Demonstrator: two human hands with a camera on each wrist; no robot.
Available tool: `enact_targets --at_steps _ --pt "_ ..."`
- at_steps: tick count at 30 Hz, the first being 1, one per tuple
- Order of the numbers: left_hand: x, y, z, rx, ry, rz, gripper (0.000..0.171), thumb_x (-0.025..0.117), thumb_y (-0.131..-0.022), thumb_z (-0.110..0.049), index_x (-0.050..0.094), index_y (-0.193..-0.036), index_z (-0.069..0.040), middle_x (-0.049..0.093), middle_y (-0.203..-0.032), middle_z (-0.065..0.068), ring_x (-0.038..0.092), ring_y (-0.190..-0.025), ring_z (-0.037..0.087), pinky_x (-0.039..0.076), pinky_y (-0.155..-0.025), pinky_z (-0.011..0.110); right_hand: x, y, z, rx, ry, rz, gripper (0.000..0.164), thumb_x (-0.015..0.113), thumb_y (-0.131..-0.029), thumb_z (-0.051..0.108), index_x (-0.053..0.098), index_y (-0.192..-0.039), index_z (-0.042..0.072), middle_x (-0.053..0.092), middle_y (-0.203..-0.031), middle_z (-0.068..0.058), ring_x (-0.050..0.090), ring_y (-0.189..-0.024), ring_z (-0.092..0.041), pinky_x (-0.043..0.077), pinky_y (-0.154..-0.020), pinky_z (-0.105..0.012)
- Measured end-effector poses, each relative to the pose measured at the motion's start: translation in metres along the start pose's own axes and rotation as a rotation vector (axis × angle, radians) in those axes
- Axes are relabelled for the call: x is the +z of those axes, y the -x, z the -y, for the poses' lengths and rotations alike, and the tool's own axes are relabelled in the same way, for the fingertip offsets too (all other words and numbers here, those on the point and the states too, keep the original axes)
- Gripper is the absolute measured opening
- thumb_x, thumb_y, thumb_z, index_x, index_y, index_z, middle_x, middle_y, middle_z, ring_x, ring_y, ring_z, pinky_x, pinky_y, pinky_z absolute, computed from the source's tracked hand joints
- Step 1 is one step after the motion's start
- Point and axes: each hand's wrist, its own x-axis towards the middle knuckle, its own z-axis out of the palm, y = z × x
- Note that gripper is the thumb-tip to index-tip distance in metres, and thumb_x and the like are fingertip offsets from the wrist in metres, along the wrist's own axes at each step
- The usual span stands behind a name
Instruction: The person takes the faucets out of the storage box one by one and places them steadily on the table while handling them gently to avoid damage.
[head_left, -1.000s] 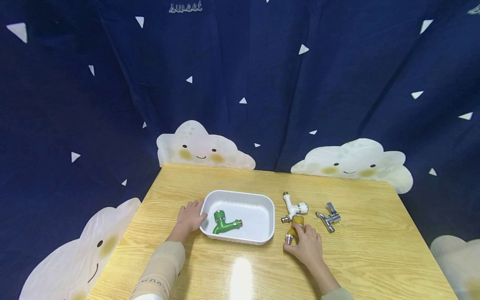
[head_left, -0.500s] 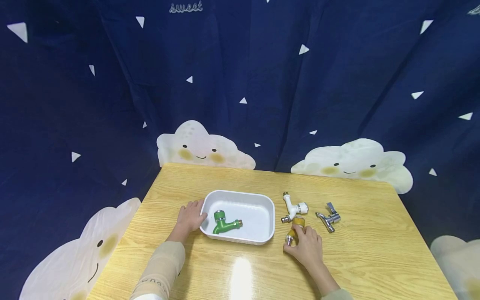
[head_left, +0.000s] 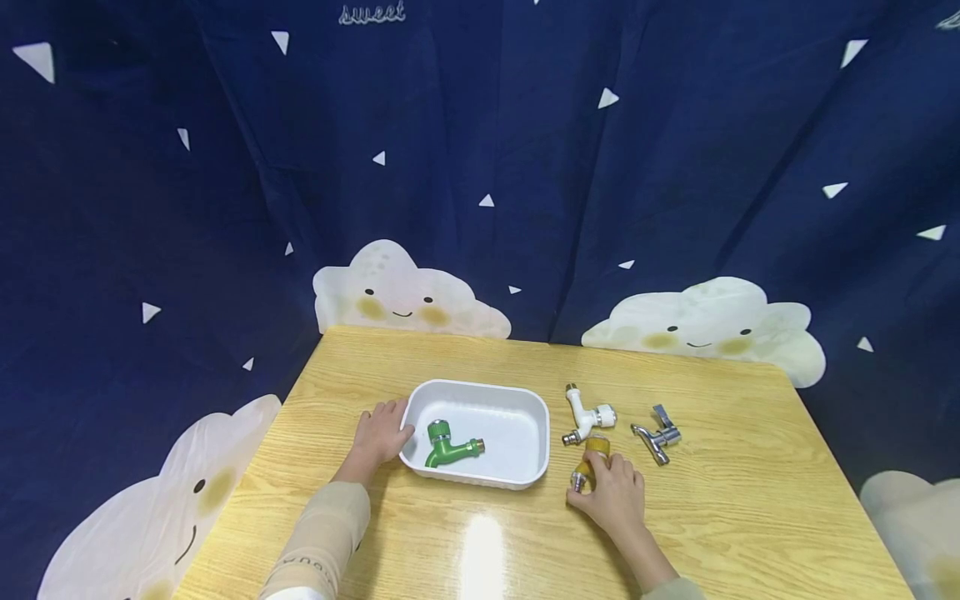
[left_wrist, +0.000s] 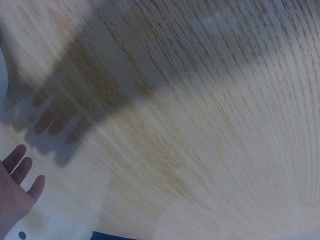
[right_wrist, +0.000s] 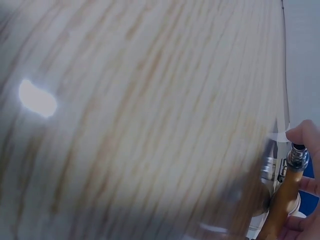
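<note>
My right hand [head_left: 617, 492] grips a yellow faucet [head_left: 597, 447] with a metal spout end, just right of the white basin. The right wrist view shows the yellow faucet [right_wrist: 282, 205] between thumb and fingers, its metal nozzle near the thumb tip. My left hand [head_left: 381, 432] rests on the left rim of the white plastic basin [head_left: 517, 482], thumb over the edge and fingers extended. Inside the basin lies a green faucet [head_left: 450, 452]. In the left wrist view, only part of the left hand [left_wrist: 17, 192] shows at the lower left edge.
A white faucet [head_left: 585, 417] lies just beyond the yellow one, and a chrome faucet [head_left: 658, 435] lies farther right. All this is on a wooden table [head_left: 742, 475]. A dark blue curtain [head_left: 480, 125] with cloud prints hangs behind the table.
The right hand keeps its grip while the yellow faucet's knob has shifted slightly toward the person, away from the white faucet. The left hand and basin look unmoved.
</note>
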Motion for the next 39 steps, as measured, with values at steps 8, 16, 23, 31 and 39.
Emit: enact_targets --at_steps 8,16,23,31,39 --pt "-0.0005 0.0003 0.0002 -0.003 0.000 0.002 0.058 0.042 -0.088 -0.037 0.035 -0.138 -0.008 0.047 -0.130 0.016 0.040 -0.119 0.034 0.029 -0.097 0.058 -0.0010 0.0011 0.0006 0.004 0.011 0.018 0.060 0.070 -0.060 0.045 0.059 -0.109 0.014 0.050 -0.091 -0.015 0.046 -0.083 -0.031 0.037 -0.077 -0.050" --pt "-0.0001 0.0000 0.0005 0.003 -0.009 0.001 0.057 0.041 -0.088 -0.037 0.036 -0.138 -0.008 0.047 -0.130 0.016 0.041 -0.118 0.034 0.031 -0.096 0.057 -0.0016 0.0026 0.0027 0.000 0.028 0.033 0.067 0.075 -0.058 0.049 0.058 -0.112 0.012 0.051 -0.094 -0.018 0.047 -0.087 -0.034 0.037 -0.078 -0.051" --pt "0.0000 -0.0004 0.0009 0.008 -0.019 -0.003 0.057 0.041 -0.089 -0.038 0.036 -0.137 -0.009 0.047 -0.129 0.016 0.041 -0.117 0.034 0.032 -0.096 0.057 -0.0010 0.0051 0.0037 -0.008 0.047 0.050 0.069 0.077 -0.058 0.052 0.057 -0.111 0.013 0.050 -0.096 -0.019 0.047 -0.090 -0.036 0.037 -0.081 -0.054" --pt "0.0006 -0.0008 0.0011 0.004 -0.013 0.002 0.058 0.041 -0.089 -0.038 0.035 -0.138 -0.009 0.047 -0.131 0.016 0.041 -0.119 0.034 0.031 -0.096 0.057 -0.0038 0.0061 0.0051 -0.014 0.049 0.068 0.068 0.075 -0.061 0.052 0.055 -0.112 0.012 0.050 -0.099 -0.021 0.047 -0.091 -0.036 0.037 -0.082 -0.054" --pt "0.0010 -0.0005 0.0012 0.004 -0.014 -0.002 0.058 0.041 -0.088 -0.038 0.035 -0.138 -0.008 0.047 -0.130 0.016 0.042 -0.117 0.034 0.031 -0.095 0.057 -0.0076 0.0066 0.0066 -0.017 0.043 0.082 0.069 0.075 -0.062 0.051 0.055 -0.114 0.011 0.050 -0.101 -0.022 0.047 -0.093 -0.037 0.038 -0.081 -0.053"
